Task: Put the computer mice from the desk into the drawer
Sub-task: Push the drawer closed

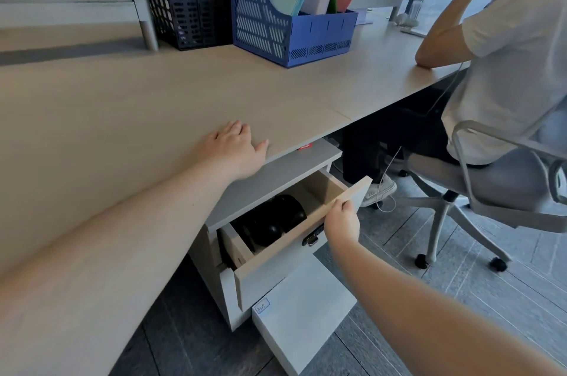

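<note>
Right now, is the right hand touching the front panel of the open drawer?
Touching. The head view shows the right hand with its fingers curled over the top edge of the drawer front.

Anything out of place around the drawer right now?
Nothing is spilled or damaged. The top drawer is part-open with black mice inside, the right hand on its front edge. The lower drawer also sticks out, which looks unneeded.

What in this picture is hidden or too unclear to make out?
- Dark mice in the drawer: head view, they merge and the cabinet top covers part, so no count.
- Right hand fingertips: behind the drawer front.
- Label on the lower drawer: too small to read.
- Left hand palm: flat on the desk, underside unseen.
</note>
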A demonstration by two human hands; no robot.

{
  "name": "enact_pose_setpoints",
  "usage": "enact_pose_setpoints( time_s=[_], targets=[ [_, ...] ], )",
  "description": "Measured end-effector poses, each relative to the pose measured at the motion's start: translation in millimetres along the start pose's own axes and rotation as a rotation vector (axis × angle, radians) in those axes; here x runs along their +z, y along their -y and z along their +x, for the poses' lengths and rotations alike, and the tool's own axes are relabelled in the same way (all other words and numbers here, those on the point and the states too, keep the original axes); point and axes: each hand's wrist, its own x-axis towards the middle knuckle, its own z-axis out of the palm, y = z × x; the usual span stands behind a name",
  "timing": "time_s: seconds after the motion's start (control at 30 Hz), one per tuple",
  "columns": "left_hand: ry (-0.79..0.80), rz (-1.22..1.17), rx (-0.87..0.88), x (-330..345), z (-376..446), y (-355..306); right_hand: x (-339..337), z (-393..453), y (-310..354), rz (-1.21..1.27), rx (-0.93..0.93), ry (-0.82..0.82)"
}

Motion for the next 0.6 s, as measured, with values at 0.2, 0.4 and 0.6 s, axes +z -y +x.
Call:
enact_pose_setpoints(
  time_s=[0.2, 0.4, 0.6],
  targets=[
    [0.02, -0.008, 0.028, -2.4, 7.3, 2.2, 20.7, 13.8, 4.6, 0.032, -0.058, 0.051],
    [0.024, -0.006, 0.042, -2.6, 11.4, 4.3, 33.6, 19.5, 21.0, -0.016, -0.076, 0.123],
    [0.028, -0.005, 0.054, -2.8, 14.6, 4.4, 49.0, 26.5, 30.1, -0.013, -0.117, 0.147]
  ],
)
